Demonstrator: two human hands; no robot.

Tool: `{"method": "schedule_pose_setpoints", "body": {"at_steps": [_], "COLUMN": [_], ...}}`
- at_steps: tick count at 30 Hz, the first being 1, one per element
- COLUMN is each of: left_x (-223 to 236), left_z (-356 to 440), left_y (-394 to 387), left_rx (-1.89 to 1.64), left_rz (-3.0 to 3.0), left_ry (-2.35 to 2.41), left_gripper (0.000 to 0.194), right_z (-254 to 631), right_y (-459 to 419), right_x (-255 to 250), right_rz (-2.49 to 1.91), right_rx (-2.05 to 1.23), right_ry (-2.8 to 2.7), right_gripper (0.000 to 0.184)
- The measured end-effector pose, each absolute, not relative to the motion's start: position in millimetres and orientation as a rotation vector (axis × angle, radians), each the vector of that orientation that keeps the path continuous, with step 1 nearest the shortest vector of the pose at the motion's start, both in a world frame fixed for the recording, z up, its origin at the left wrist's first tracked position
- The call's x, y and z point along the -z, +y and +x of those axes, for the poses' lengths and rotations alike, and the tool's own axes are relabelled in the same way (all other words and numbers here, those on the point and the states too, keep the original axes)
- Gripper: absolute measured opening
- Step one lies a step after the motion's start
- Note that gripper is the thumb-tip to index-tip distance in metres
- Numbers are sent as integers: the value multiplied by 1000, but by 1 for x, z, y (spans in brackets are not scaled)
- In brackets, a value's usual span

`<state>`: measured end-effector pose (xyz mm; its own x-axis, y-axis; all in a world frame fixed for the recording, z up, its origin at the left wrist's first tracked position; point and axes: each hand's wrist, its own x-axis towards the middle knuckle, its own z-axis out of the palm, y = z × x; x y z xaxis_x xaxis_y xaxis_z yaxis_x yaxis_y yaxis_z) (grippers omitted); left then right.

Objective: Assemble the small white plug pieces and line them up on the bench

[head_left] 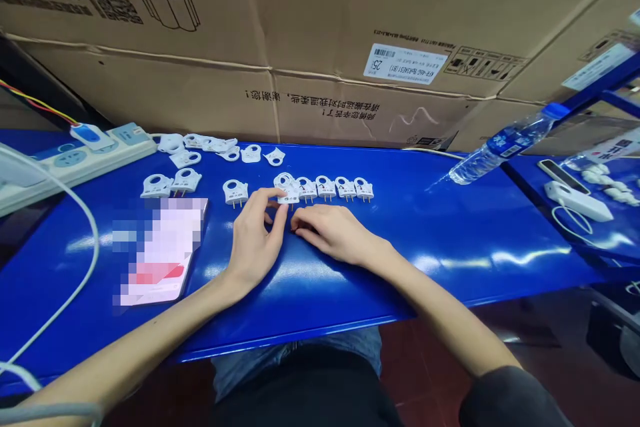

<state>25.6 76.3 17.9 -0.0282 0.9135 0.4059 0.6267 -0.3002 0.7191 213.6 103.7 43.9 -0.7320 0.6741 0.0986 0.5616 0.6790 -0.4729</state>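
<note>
My left hand (254, 235) rests on the blue table (450, 240) and pinches a small white plug part (287, 195) between thumb and forefinger. My right hand (333, 232) lies beside it, fingers curled and pressed to the table just below that part; whether it holds anything is hidden. A row of several white plug parts (335, 188) with metal pins stands to the right of the held one. One more plug part (235, 192) stands to the left.
A phone (163, 250) lies at left on the table. More white plug parts (200, 147) are scattered at the back left, near a power strip (75, 157) with white cables. A water bottle (500, 145) lies at right. Cardboard boxes (320, 47) wall the back.
</note>
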Motion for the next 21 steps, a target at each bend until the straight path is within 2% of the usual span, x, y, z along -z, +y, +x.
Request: {"method": "schedule_pose_setpoints", "body": {"at_steps": [8, 21], "left_x": [-19, -20], "left_z": [27, 29], "left_y": [76, 73], "left_rx": [-1204, -1172], "left_rz": [1866, 2011], "left_ry": [1593, 1449], "left_gripper": [18, 19], "right_z": [221, 221], "right_y": [108, 115], "right_x": [-50, -41], "right_rz": [-782, -1089], "right_rx": [-648, -635], "right_ry": [-2376, -2014], "right_gripper": [21, 15]}}
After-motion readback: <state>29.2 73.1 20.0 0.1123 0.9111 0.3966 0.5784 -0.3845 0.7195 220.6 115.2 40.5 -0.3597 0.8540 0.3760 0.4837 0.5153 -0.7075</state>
